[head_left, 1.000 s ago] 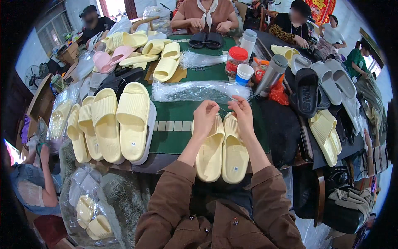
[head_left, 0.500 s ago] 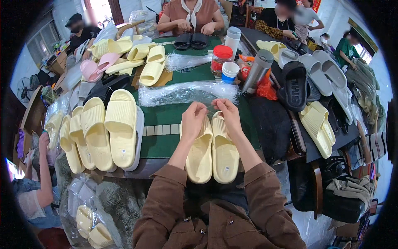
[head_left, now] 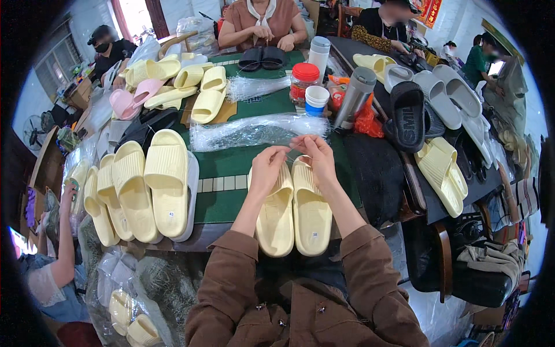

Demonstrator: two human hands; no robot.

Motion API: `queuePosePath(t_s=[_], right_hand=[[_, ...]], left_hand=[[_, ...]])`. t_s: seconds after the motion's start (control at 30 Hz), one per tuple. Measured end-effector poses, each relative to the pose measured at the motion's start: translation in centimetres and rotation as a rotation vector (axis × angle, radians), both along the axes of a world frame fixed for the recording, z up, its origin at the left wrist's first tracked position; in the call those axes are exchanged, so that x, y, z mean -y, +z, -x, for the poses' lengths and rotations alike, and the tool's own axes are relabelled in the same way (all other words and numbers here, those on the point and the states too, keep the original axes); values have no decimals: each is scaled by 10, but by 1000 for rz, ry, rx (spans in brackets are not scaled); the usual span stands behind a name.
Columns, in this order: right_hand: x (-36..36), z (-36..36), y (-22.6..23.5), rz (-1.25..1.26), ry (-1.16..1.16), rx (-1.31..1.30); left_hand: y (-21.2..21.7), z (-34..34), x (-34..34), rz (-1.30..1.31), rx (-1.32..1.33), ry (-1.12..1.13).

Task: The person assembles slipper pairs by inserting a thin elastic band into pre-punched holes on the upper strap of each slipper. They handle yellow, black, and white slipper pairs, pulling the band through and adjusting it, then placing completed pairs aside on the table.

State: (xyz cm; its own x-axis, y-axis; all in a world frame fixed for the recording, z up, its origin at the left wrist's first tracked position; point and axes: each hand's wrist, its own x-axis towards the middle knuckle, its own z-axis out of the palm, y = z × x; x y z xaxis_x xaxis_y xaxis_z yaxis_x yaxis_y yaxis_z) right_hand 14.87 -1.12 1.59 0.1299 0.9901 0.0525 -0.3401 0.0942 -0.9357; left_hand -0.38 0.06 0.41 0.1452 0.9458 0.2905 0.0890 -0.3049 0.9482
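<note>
Two pale yellow slippers (head_left: 314, 228) lie side by side before me, soles down, toes away from me. Above their straps my left hand (head_left: 267, 169) pinches a thin clear plastic strand. The fingertips of my right hand (head_left: 315, 157) are closed on the same strand, close to the left fingertips. Its ends are too fine to follow. Just beyond my hands lies a bundle of clear plastic strands (head_left: 248, 133), partly in a clear wrapper. My wrists cover part of the slipper straps.
Several yellow slippers (head_left: 166, 185) stand in a row at left on the green table mat (head_left: 222, 206). A red-lidded jar (head_left: 306, 78), a paper cup (head_left: 316, 99) and a steel flask (head_left: 355, 95) stand beyond. Grey and black slippers (head_left: 408, 118) crowd the right; a co-worker (head_left: 263, 26) sits opposite.
My hands stay over the slippers and still pinch the strand; the right fingers have turned slightly inward. Across the table, the co-worker's hands have shifted above the black slippers.
</note>
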Motion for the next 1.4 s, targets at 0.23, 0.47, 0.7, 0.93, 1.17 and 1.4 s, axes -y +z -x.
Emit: queuePosePath(t_s=[0.23,0.47,0.7,0.93,1.17,1.4], right_hand=[[1,-2,3,-21,10,-76],[-2,-11,-3,-45,-74,-336],[10,-18,1,-31,5,-421],[60,-51,25,-84,158,-524],[126,-89,74,-140,95,-524],[149,-109,93,-213,-47,-245]], left_hand=[[-7,-2,1,-88,-130,158],[-14,-2,-10,-227,-133,309],[-21,9,-14,-44,54,344],[-16,8,-11,-150,-28,284],[-6,1,-3,-78,-12,182],[-2,-3,1,-101,-73,119]])
